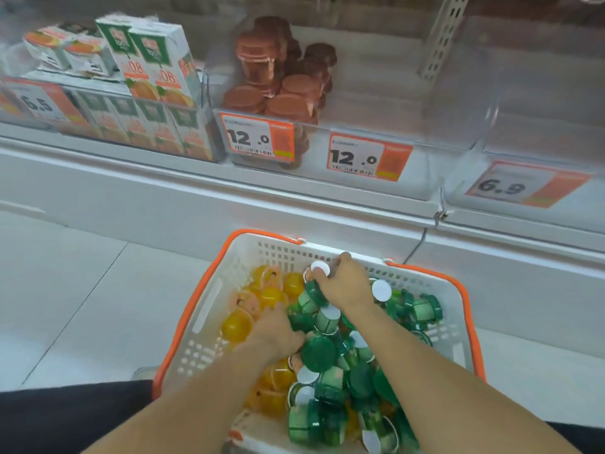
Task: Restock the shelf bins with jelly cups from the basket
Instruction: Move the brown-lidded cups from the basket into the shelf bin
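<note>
Down on the floor, near the foot of the shelf, sits the basket (pixel 209 309), and it is loaded: green jelly cups (pixel 319 352) heaped across its middle and right, yellow jelly cups (pixel 236 326) piled on its left. Both hands are in there now! The right hand (pixel 343 283) is up at the far side of the heap, fingers closed on a green cup with a white lid showing just beside the thumb. The left hand (pixel 278 332) is buried at the seam between yellow and green, fingers curled into the pile; whether it actually has a cup, I cannot tell.

Up on the shelf, the middle bin (pixel 370 103) holds only a cluster of brown cups (pixel 278 80) at its left end, with bare floor to their right. The right bin (pixel 491 126) looks empty. Juice cartons (pixel 154 63) fill the left bin.

So my read: restocking has hardly begun, nearly everything is left to move, and no green or yellow cup has reached the shelf.
</note>
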